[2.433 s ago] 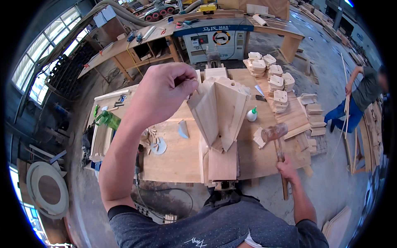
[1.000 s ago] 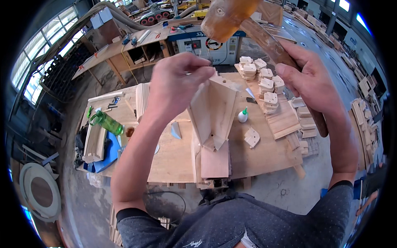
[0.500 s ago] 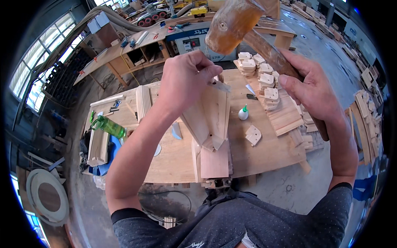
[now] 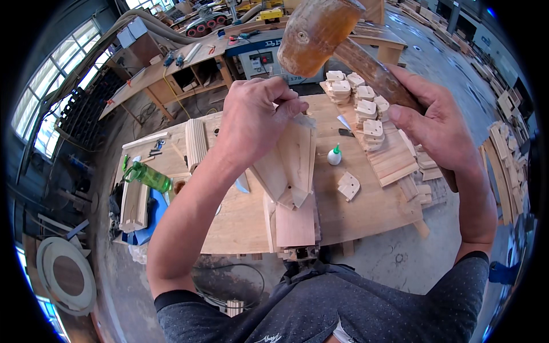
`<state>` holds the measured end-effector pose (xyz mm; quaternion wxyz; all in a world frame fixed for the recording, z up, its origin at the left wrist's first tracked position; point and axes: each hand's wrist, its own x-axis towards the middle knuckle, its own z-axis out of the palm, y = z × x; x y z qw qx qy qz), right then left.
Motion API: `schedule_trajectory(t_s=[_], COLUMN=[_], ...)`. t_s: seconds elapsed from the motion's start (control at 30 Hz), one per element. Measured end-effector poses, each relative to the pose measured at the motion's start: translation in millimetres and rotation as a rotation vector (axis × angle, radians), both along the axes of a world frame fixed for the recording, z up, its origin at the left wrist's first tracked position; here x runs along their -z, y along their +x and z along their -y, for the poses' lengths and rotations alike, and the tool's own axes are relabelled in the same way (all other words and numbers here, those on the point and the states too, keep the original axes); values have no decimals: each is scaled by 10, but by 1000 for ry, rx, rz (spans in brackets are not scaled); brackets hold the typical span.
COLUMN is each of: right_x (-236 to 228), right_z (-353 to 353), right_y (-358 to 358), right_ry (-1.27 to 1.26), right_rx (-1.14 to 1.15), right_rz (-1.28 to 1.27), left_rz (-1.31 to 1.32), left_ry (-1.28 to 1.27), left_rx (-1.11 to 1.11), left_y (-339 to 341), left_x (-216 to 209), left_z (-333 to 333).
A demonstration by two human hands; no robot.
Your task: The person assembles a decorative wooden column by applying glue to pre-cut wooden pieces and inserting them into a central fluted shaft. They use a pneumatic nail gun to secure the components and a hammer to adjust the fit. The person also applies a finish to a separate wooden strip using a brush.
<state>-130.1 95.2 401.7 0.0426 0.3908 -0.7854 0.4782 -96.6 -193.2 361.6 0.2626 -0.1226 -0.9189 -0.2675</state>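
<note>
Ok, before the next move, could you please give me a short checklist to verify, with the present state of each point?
1. Mallet gripped by the right hand: ok, fingers wrap the handle.
2. Left hand well clear of the mallet head: cannot tell; it appears close below, depth unclear.
3. Clear view of the wooden assembly's far end: not ok, the left hand covers part.
4. What the left fingertips pinch: cannot tell.
5. White bottle upright: ok.
</note>
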Motion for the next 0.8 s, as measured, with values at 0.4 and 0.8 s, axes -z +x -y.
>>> schedule_trajectory(t_s=[0.4, 0.8], right_x=[-142, -155], right_z=[74, 66], right_y=[165, 97], right_ry=[283, 439], right_rx=[0, 103], right_rz=[-44, -239], left_rz=[40, 107], left_ry=[661, 706], left_rx=[99, -97], left_y=[380, 373], left_x=[1048, 1253], left_z=[439, 167])
